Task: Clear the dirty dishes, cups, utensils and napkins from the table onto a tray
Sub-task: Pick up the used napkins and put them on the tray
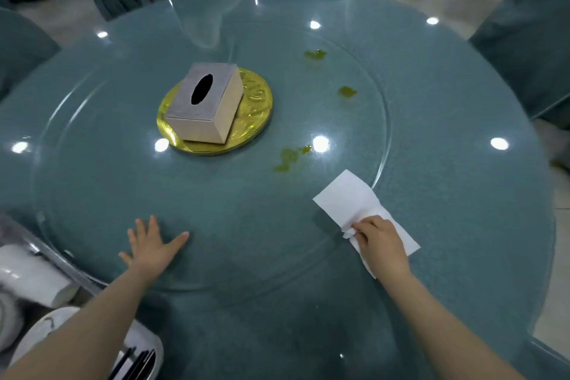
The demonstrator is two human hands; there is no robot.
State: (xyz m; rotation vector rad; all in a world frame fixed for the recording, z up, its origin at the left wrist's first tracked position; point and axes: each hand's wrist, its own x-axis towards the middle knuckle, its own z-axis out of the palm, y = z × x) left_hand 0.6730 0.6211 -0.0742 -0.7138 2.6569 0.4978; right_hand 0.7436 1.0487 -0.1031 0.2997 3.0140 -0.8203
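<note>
- Wiping looks like the step in hand: the right hand pinches a white napkin by its near end, fingers curled and clamped on the bunched paper, while the rest of the sheet lies flat on the glass turntable just short of its rim
- Bracing the turntable seems to be the left hand's job; it rests flat on the glass with fingers straight and spread, holding nothing
- Nearest the napkin is a yellow-green smear, just beyond the sheet's far corner; two smaller spots sit farther off toward the far side
- To do this well, I would bunch the napkin into a pad under the fingertips instead of dragging a loose sheet, which would likely spread the liquid thin over the glass
- Keeping the left palm pressing down should stop the turntable from spinning away under the wiping stroke; alternatively, turning it could bring the far spots closer rather than overreaching
- Strokes are best drawn toward the body, away from the tissue box standing on the gold disc at the centre
- Once soiled, the napkin belongs with the cleared plates and chopsticks at the lower left; the tray under them is hard to make out
</note>
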